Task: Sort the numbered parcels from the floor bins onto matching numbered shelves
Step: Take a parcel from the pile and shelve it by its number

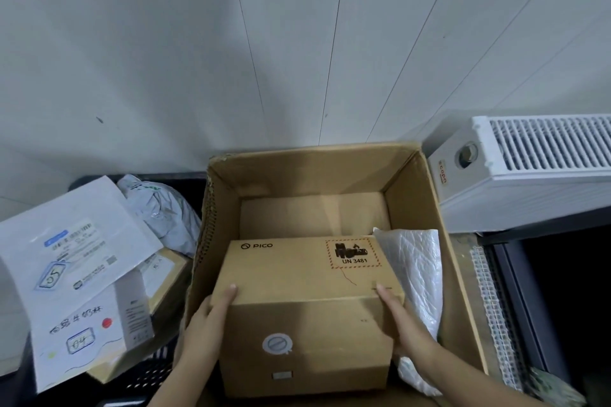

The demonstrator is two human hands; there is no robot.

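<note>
Hands on PICO box inside open carton, head view.

Left hand and right hand each press flat against opposite sides of the brown PICO box, fingers straight, thumbs lying on its top edge; neither hand curls round it, so the box is clamped between the palms. Box sits inside the large open carton, near side, with "UN 3481" label on top and a round white sticker on its front face. White bubble-wrap parcel wedged just beside the box on its right, touching the right wrist. Left of the carton, black floor bin holds a white parcel marked 05, a white box marked 04 and a grey bag. White radiator at upper right against the wall.
</note>
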